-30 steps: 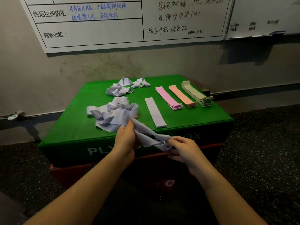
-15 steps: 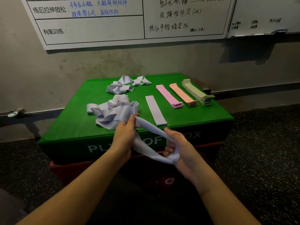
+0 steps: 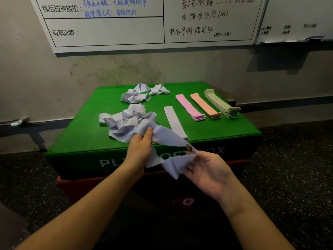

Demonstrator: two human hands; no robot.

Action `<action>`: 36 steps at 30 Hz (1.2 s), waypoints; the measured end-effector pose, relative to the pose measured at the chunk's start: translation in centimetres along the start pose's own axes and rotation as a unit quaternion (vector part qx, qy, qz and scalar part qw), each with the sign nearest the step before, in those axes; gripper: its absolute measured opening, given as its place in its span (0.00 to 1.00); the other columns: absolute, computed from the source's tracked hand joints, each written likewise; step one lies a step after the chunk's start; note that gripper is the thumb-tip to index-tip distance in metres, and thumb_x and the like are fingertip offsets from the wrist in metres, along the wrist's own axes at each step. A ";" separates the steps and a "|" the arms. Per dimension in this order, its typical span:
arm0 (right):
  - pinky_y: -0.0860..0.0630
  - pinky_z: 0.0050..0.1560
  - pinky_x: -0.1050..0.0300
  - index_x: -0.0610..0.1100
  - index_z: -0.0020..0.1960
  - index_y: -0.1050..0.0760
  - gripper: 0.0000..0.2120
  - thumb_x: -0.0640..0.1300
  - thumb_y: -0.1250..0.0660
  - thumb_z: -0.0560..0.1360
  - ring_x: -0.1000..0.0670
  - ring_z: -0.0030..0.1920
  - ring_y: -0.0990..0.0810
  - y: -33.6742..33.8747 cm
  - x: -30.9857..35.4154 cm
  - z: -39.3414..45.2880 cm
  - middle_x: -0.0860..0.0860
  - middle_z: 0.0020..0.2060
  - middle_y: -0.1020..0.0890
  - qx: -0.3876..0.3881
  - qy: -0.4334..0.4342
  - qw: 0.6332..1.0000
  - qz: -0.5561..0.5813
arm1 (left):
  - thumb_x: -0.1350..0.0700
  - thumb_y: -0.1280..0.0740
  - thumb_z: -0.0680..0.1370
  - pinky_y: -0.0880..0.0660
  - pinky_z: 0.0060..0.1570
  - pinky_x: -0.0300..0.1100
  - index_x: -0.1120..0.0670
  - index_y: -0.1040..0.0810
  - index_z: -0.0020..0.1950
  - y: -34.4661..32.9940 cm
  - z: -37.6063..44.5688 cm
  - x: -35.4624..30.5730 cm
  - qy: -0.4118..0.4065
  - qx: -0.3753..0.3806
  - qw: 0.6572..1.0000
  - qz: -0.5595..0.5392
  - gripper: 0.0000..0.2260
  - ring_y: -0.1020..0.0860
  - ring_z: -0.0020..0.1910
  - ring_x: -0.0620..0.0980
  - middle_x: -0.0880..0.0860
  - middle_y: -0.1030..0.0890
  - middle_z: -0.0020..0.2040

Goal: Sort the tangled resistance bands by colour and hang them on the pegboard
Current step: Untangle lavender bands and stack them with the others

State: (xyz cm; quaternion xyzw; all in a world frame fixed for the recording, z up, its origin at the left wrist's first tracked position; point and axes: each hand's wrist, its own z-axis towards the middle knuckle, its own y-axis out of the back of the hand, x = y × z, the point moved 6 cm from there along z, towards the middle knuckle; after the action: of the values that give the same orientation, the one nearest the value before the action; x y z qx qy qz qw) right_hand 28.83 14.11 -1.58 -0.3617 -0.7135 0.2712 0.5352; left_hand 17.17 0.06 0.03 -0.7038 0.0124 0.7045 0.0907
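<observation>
Whiteboards with handwritten notes hang on the grey wall behind a green plyo box, on whose top lie, from left to right, two lavender tangles, the near tangle and the far tangle, then a flat lavender band, a pink stack, an orange stack and a green stack in neat parallel strips. Before the box's front edge the left hand grips, fingers curled, a lavender band that trails out of the near tangle, while the right hand, palm up, pinches that band's loose end between thumb and fingertips, the band stretched between the two hands.
</observation>
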 end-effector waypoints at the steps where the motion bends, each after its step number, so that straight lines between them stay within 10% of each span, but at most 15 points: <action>1: 0.19 0.47 0.50 0.36 0.54 0.23 0.13 0.41 0.40 0.75 0.46 0.43 0.20 -0.3 -0.1 0.0 0.40 0.42 0.19 0.001 -0.010 1.000 0.010 | 0.51 0.39 0.83 0.23 0.51 0.45 0.51 0.22 0.64 0.0 0.0 0.1 -0.012 -0.004 1.000 0.004 0.12 0.20 0.57 0.52 0.53 0.18 0.57; 4: 0.26 0.30 0.59 0.39 0.46 0.22 0.13 0.48 0.37 0.79 0.54 0.27 0.28 -0.8 -0.5 -0.1 0.50 0.29 0.27 0.000 -0.015 1.000 -0.013 | 0.50 0.39 0.83 0.26 0.53 0.43 0.51 0.22 0.66 0.1 0.3 0.4 -0.016 -0.016 1.000 0.010 0.14 0.22 0.59 0.51 0.52 0.18 0.59; 7: 0.20 0.47 0.47 0.41 0.63 0.29 0.19 0.43 0.28 0.75 0.46 0.46 0.19 0.8 -0.1 0.4 0.44 0.49 0.21 -0.084 0.051 0.952 -0.291 | 0.50 0.39 0.83 0.26 0.63 0.47 0.51 0.24 0.69 0.2 0.5 -0.1 -0.035 -0.014 0.999 0.006 0.15 0.23 0.62 0.49 0.51 0.19 0.62; 10: 0.23 0.54 0.43 0.45 0.58 0.29 0.11 0.45 0.32 0.77 0.45 0.51 0.21 1.3 0.8 0.4 0.46 0.49 0.22 -0.150 0.098 0.865 -0.470 | 0.49 0.39 0.83 0.27 0.66 0.49 0.50 0.23 0.67 0.3 0.5 -0.7 -0.063 -0.004 0.998 0.015 0.15 0.22 0.62 0.46 0.48 0.18 0.60; 16: 0.20 0.54 0.49 0.47 0.52 0.19 0.06 0.47 0.31 0.78 0.48 0.52 0.19 2.2 1.5 0.0 0.48 0.49 0.17 -0.140 0.111 0.899 -0.400 | 0.50 0.40 0.84 0.24 0.61 0.49 0.47 0.21 0.59 0.8 0.4 -1.4 -0.063 -0.010 0.997 0.034 0.09 0.20 0.56 0.47 0.51 0.17 0.56; 21: 0.17 0.42 0.55 0.38 0.53 0.20 0.08 0.36 0.32 0.74 0.47 0.42 0.15 1.4 1.2 0.2 0.43 0.44 0.15 -0.056 0.073 0.987 -0.131 | 0.52 0.40 0.84 0.25 0.53 0.43 0.53 0.21 0.63 1.1 0.7 -0.8 -0.054 -0.017 0.998 0.041 0.12 0.22 0.52 0.48 0.50 0.18 0.53; 25: 0.17 0.51 0.48 0.37 0.59 0.22 0.15 0.38 0.34 0.73 0.46 0.46 0.15 0.2 1.5 0.1 0.41 0.46 0.15 0.005 0.042 0.999 0.005 | 0.51 0.38 0.83 0.22 0.57 0.52 0.51 0.20 0.54 1.4 1.1 0.5 0.002 -0.022 0.999 0.026 0.08 0.19 0.55 0.55 0.55 0.17 0.53; 28: 0.17 0.36 0.55 0.39 0.56 0.23 0.14 0.35 0.38 0.72 0.50 0.32 0.18 -0.5 2.0 0.2 0.44 0.36 0.19 0.023 0.027 0.993 0.111 | 0.52 0.39 0.84 0.23 0.60 0.57 0.50 0.20 0.52 1.6 1.1 1.3 0.035 -0.019 0.999 0.016 0.08 0.19 0.56 0.58 0.57 0.17 0.53; 32: 0.30 0.33 0.60 0.42 0.59 0.28 0.12 0.36 0.42 0.77 0.54 0.25 0.32 -0.1 1.2 0.9 0.50 0.29 0.31 -0.018 0.009 1.000 -0.010 | 0.50 0.38 0.83 0.23 0.60 0.59 0.47 0.20 0.55 2.1 1.3 1.3 0.041 -0.038 0.998 -0.003 0.07 0.20 0.57 0.58 0.56 0.17 0.54; 36: 0.25 0.37 0.53 0.40 0.62 0.30 0.17 0.43 0.30 0.76 0.54 0.29 0.22 -0.2 0.9 0.6 0.48 0.41 0.21 -0.031 0.034 0.962 -0.270 | 0.50 0.39 0.83 0.23 0.60 0.52 0.49 0.21 0.58 2.0 1.5 0.4 0.027 -0.046 0.998 -0.025 0.08 0.20 0.57 0.55 0.54 0.17 0.54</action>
State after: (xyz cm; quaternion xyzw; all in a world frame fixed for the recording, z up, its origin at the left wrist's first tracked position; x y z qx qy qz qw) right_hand 28.04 14.70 -1.11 -0.1812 -0.7742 0.0823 0.6009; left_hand 15.44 -1.65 -0.59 -0.7263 -0.0348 0.6824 0.0754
